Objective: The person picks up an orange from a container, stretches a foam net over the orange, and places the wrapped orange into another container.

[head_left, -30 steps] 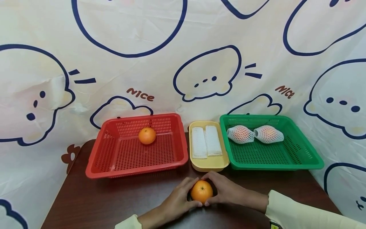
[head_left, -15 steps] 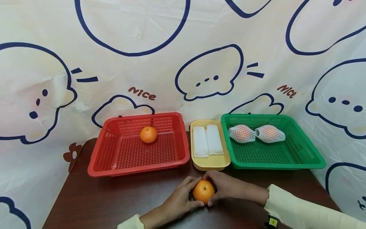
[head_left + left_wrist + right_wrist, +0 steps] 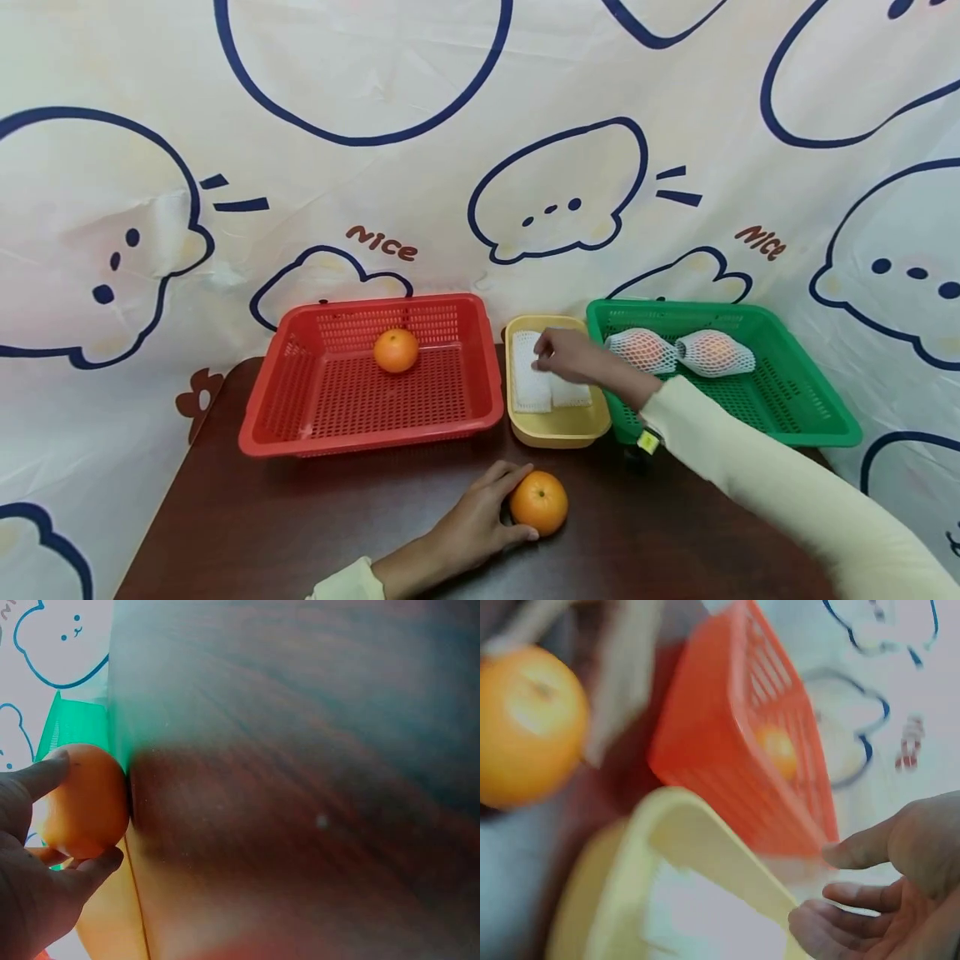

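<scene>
An orange (image 3: 539, 502) sits on the dark table, and my left hand (image 3: 472, 521) holds it between thumb and fingers from its left side. The left wrist view has the orange (image 3: 86, 801) in that same grip. My right hand (image 3: 573, 357) is over the yellow tray (image 3: 557, 432), above two white foam net sleeves (image 3: 531, 383). Seen from the right wrist, the thumb and fingers of the right hand (image 3: 900, 885) stand apart with nothing between them, and the sleeves below are blurred.
At the left stands a red basket (image 3: 367, 443) with one orange (image 3: 396, 350) inside. A green basket (image 3: 750, 432) on the right contains two net-wrapped fruits (image 3: 716, 353). A patterned cloth (image 3: 420, 200) hangs behind the table.
My right hand has let go of the orange and moved forward and up over the yellow tray. The left hand has kept its hold on the orange.
</scene>
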Action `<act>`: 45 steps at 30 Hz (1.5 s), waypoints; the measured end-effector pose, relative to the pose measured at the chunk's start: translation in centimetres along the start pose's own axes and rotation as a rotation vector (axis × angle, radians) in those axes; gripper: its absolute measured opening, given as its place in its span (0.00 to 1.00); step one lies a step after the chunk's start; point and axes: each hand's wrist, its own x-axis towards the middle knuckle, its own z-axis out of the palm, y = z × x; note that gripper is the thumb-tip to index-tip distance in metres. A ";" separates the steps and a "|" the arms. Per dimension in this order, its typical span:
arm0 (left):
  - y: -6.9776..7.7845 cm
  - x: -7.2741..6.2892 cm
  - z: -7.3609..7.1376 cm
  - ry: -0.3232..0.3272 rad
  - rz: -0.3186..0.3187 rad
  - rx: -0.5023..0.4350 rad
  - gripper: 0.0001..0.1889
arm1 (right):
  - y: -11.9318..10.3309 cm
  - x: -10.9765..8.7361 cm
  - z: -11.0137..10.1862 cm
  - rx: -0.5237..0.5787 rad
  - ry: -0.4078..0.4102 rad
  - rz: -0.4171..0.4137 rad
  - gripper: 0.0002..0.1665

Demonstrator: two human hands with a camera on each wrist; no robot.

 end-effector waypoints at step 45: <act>-0.5 1.1 -0.8 -0.054 0.020 0.051 0.44 | 2.2 7.0 1.3 0.394 0.014 0.303 0.15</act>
